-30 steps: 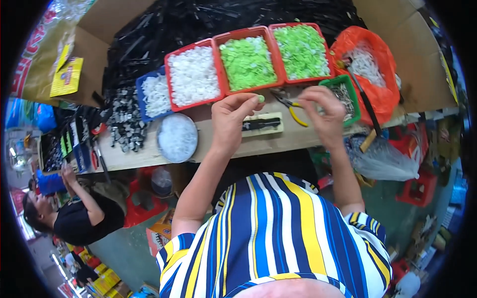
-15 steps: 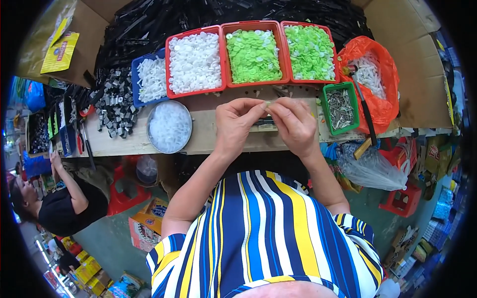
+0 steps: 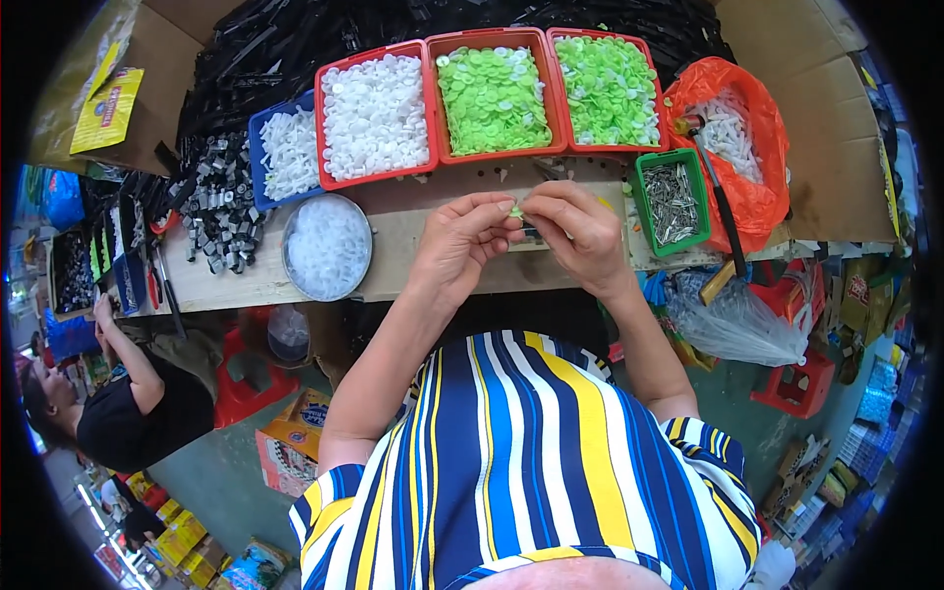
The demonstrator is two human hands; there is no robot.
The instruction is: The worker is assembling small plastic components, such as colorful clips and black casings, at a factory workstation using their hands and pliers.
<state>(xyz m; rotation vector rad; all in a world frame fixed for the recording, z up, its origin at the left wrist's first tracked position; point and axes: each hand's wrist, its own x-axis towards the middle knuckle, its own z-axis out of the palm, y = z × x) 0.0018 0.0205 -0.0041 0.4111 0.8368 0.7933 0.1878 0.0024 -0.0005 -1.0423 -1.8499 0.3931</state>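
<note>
Nearest, bottom centre: striped shirt [image 3: 531,442], forearms angled in to one spot at mid-frame.

Left hand [image 3: 454,246]: thumb and forefinger narrowed to a pinch on a small green piece [image 3: 516,212], just above the frame's centre. Tip grip probably suits so small a thing, leaving its edge exposed. Right hand [image 3: 582,234]: fingers bent in, tips meeting the piece's right side or just beside it; cannot tell whether they pinch anything. Held over the bench [image 3: 393,228], perhaps so a drop lands on wood.

Centre left: round dish [image 3: 372,248] of whitish translucent bits, near the bench's front edge, likely for easy reach. Right of centre: small green tray [image 3: 683,242] of metal parts, beside the right forearm's side.

Farther, upper centre: three red trays in a shallow arc, white tray [image 3: 379,180], middle tray [image 3: 506,154], right tray [image 3: 615,148], the last two filled mostly green. Separate bins seemingly prevent mixing.

Upper right: orange bag [image 3: 769,211] of white pieces, black-handled tool [image 3: 723,202] lying across it.

Farthest, top: heaped black strips [image 3: 295,59], presumably back there to free the front.
</note>
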